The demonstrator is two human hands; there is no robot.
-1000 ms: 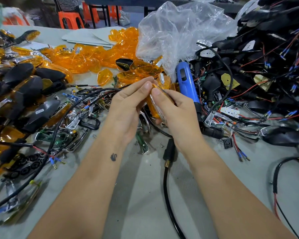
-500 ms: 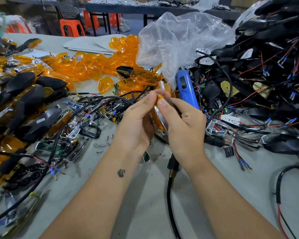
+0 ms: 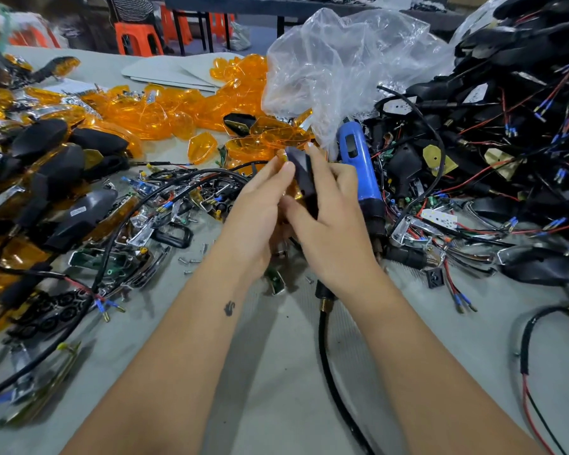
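Note:
Both hands meet above the middle of the grey table [image 3: 276, 405], holding one small turn-signal unit [image 3: 301, 174] with a black housing and an orange lens edge. My left hand [image 3: 257, 215] pinches its left side with fingertips near the orange edge. From the right, my right hand [image 3: 332, 218] grips the black housing, thumb and fingers wrapped round it. Most of the unit is hidden between the palms.
A blue electric screwdriver [image 3: 358, 165] lies just right of the hands, its black cable [image 3: 329, 372] running toward me. Orange lenses [image 3: 165, 110] are heaped at the back, assembled black signals [image 3: 46, 159] at left, wired black housings [image 3: 506, 126] at right, a clear plastic bag [image 3: 342, 60] behind.
The unit has been turned in my hands: its orange lens and chrome showed before, now the black housing faces me. Both hands shifted slightly away and up.

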